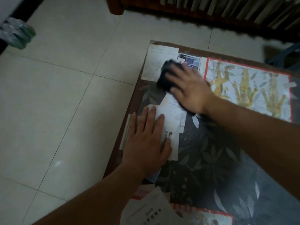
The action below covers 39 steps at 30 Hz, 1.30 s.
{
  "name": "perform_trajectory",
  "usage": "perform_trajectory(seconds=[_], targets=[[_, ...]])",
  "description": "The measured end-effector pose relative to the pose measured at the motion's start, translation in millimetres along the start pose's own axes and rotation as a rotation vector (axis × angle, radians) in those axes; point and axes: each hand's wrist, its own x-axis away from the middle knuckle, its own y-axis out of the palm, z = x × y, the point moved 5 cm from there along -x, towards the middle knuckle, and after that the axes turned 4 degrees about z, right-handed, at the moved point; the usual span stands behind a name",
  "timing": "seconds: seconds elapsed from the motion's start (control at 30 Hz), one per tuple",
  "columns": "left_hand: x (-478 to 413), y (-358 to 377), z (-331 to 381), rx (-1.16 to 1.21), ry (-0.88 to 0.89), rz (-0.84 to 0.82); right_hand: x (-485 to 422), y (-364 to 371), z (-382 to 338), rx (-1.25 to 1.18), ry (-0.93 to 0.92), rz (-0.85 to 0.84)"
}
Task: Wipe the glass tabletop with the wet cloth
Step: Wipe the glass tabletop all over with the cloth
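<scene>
The glass tabletop (pixel 211 159) covers a dark leaf-patterned sheet with papers and a red-bordered hand chart under it. A dark wet cloth (pixel 164 75) lies on the glass near the far left corner. My right hand (pixel 190 88) presses flat on the cloth, fingers straight and spread toward the corner. My left hand (pixel 149 140) rests flat on the glass at the left edge, over white papers beneath it, fingers straight. Part of the cloth is hidden under my right palm.
The table's brown wooden frame (pixel 128 114) runs along the left edge, with pale tiled floor (pixel 65 95) beyond it. Dark wooden furniture (pixel 194 17) stands at the back. A pack of plastic bottles (pixel 16 34) sits on the floor at far left.
</scene>
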Motion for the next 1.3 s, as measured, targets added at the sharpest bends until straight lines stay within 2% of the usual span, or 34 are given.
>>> perform_trajectory(seconds=[0.07,0.13,0.23,0.3,0.33,0.4,0.43,0.47,0.53,0.6,0.7,0.77,0.87,0.9,0.97,1.07,1.13,1.17,1.2,1.3], targets=[[0.5,0.2,-0.3,-0.002,-0.001,0.015,-14.3,-5.8,29.4,-0.006,0.242,0.006],[1.2,0.3,-0.7,-0.004,-0.001,0.024,-0.9,-1.6,19.0,-0.012,0.317,0.022],[2.3,-2.1,-0.5,0.012,-0.005,0.041,69.4,10.8,-29.0,-0.021,0.014,0.007],[1.3,-2.2,-1.5,0.03,-0.012,0.044,95.9,7.8,-14.0,0.026,-0.093,-0.032],[0.9,-1.8,-2.1,0.035,-0.016,0.046,92.6,2.9,9.1,0.059,-0.042,-0.02],[0.3,-0.3,-2.2,0.033,-0.009,0.049,76.8,-8.9,61.9,0.072,0.264,0.009],[0.2,-0.1,-3.2,0.027,-0.008,0.051,72.1,-11.6,74.4,0.039,0.391,0.007],[0.5,0.1,-4.3,0.021,-0.006,0.053,72.7,-9.6,70.8,0.015,0.437,0.013],[1.8,0.4,-4.2,0.02,0.003,0.048,95.5,-1.6,31.2,0.05,0.298,0.048],[3.3,-1.3,-2.9,0.036,0.002,0.045,146.7,13.7,-22.7,0.047,0.044,0.038],[2.7,-5.3,-0.2,0.079,-0.011,0.043,193.9,21.6,-47.4,0.038,-0.185,-0.067],[1.7,-6.9,0.6,0.089,-0.004,0.043,165.0,14.0,-21.0,0.046,-0.091,-0.021],[3.2,-7.7,0.4,0.094,0.003,0.056,112.6,1.4,21.3,-0.01,0.321,0.039],[3.6,-8.2,0.7,0.102,0.004,0.061,109.5,2.7,19.1,-0.024,0.38,0.046],[4.0,-9.0,2.5,0.11,0.008,0.065,130.3,11.5,-9.2,0.007,0.302,0.071],[3.5,-10.6,2.4,0.111,0.003,0.07,200.0,24.4,-64.7,0.018,-0.016,0.033],[4.0,-11.1,1.4,0.103,0.003,0.081,215.1,24.9,-64.9,0.017,-0.143,-0.043],[4.1,-10.7,0.7,0.096,0.006,0.087,206.1,21.6,-53.6,0.025,-0.137,-0.036],[3.6,-9.8,0.7,0.086,0.012,0.087,191.3,18.0,-38.6,0.024,-0.059,-0.014],[4.0,-8.1,0.4,0.065,0.014,0.085,152.0,7.4,-1.0,-0.038,0.325,0.049]])
